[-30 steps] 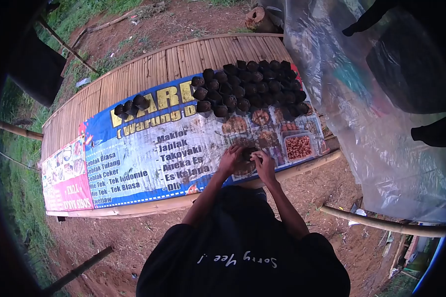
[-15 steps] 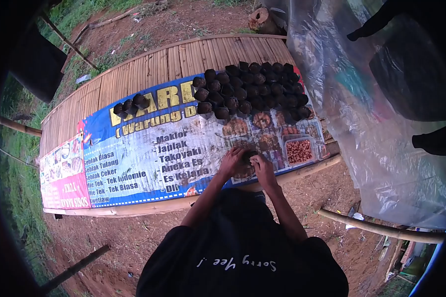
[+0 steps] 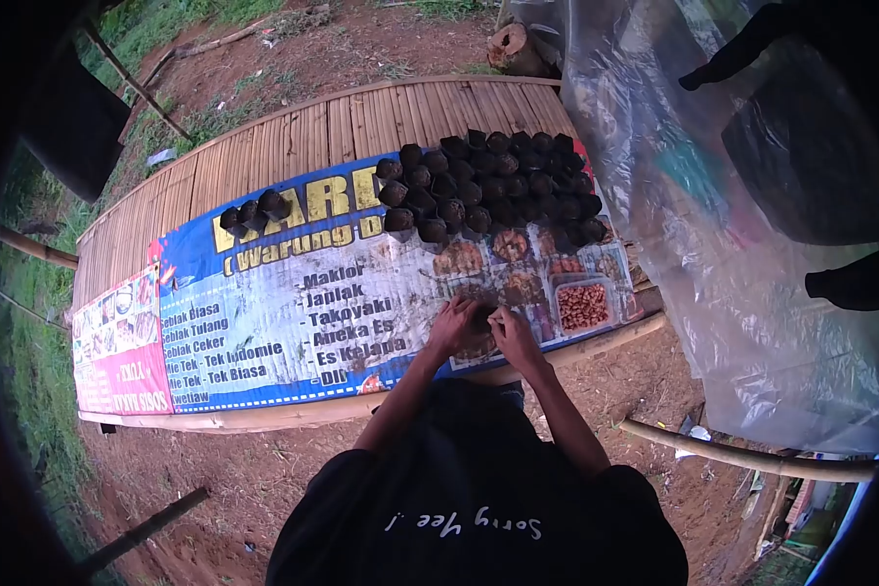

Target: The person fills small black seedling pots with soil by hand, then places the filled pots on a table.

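My left hand [image 3: 456, 324] is curled round the left side of a small black bag [image 3: 482, 314] near the front edge of the bamboo table. Against the bag's right side, my right hand [image 3: 505, 326] has its fingers pressed together at the rim. The bag's contents are too dark to make out. Beyond my hands, several black bags [image 3: 498, 186] filled with dark soil stand packed upright on the printed banner [image 3: 264, 342]. Farther left on the banner, a short row of similar bags [image 3: 254, 212] leans together.
The bamboo table [image 3: 293, 137] shows its slats behind the banner. Clear plastic sheeting [image 3: 693, 293] hangs at the right. A bamboo pole [image 3: 742, 451] crosses at lower right, and a cut log [image 3: 511, 46] lies behind the table.
The view has shifted slightly. My right hand's fingers have moved a little at the bag's rim; my left hand stays beside the bag.
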The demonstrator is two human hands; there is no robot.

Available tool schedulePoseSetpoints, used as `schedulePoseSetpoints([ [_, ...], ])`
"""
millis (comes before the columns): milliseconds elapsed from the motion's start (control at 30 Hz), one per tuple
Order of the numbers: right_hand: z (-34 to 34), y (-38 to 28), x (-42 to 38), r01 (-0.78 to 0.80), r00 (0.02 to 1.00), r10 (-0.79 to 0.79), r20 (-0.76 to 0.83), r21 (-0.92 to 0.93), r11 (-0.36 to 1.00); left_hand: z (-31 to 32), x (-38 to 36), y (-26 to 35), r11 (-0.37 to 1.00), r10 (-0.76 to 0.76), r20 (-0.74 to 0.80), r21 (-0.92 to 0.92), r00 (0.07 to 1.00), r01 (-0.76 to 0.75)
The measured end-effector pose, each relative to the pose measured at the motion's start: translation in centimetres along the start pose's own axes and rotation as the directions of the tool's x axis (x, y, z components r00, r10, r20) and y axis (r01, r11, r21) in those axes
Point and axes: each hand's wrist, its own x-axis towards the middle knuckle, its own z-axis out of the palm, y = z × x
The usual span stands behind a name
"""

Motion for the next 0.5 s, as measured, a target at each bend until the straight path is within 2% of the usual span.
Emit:
schedulePoseSetpoints([
  [100,-1.0,0.0,-0.2,-0.046,0.999,0.046,0.008,0.040,0.998,-0.6,0.0,0.6,1.000,-0.027,0.032,0.017,0.999,0.027],
  [167,-1.2,0.3,-0.2,-0.053,0.998,0.052,-0.019,-0.035,0.998,-0.9,0.0,0.8,0.999,-0.039,0.048,0.009,0.998,0.039],
  [267,-1.9,-0.6,0.0,-0.042,0.999,0.041,-0.019,-0.034,0.999,-0.5,0.0,0.3,1.000,-0.008,0.005,0.006,1.000,0.008],
  [500,-1.4,-1.2,0.2,-0.068,0.997,0.068,0.023,-0.005,0.998,-0.3,0.0,0.2,0.998,-0.060,0.058,-0.001,0.996,0.060],
])
